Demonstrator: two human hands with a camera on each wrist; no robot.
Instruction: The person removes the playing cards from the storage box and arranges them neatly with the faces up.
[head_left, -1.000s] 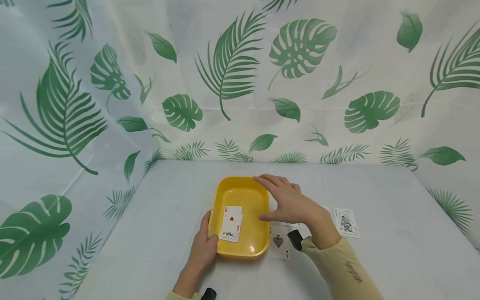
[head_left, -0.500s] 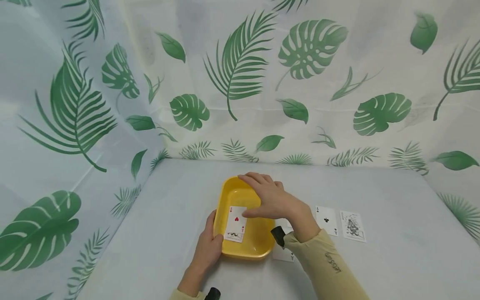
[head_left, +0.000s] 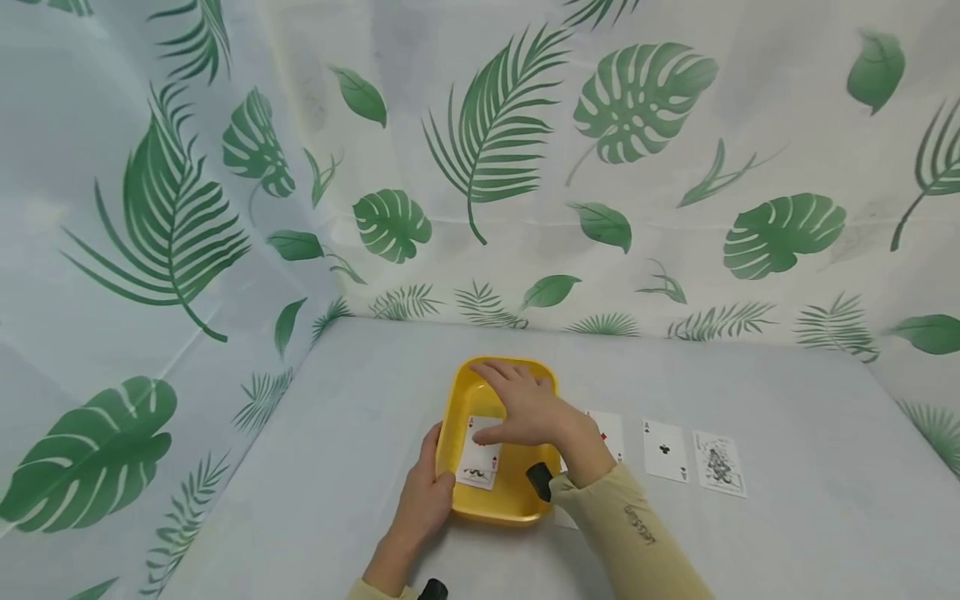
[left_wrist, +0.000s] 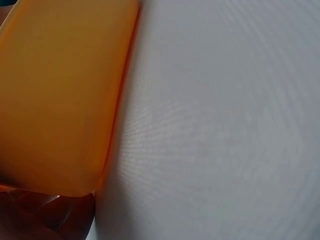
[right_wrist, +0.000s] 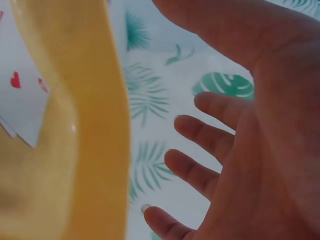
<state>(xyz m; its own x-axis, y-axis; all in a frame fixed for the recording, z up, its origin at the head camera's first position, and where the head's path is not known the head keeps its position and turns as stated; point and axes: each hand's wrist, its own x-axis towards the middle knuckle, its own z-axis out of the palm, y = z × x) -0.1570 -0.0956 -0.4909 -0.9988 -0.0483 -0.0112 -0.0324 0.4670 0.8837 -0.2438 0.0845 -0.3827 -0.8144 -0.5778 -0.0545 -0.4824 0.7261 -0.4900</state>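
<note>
Head cam: high, looking forward and down at the shallow yellow plastic tray (head_left: 501, 507) on the grey-white desk (head_left: 787, 533), leaf-print curtain behind, mid range. Left wrist cam: very close, at desk level against the tray's outer left wall (left_wrist: 55, 100). Right wrist cam: just above the tray, palm-side, facing the curtain. All three views share the tray; head and right wrist also share the ace of hearts card (right_wrist: 20, 95) in it.

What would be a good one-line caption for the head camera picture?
Left hand grips the yellow tray holding cards; the open right hand hovers above it.
</note>
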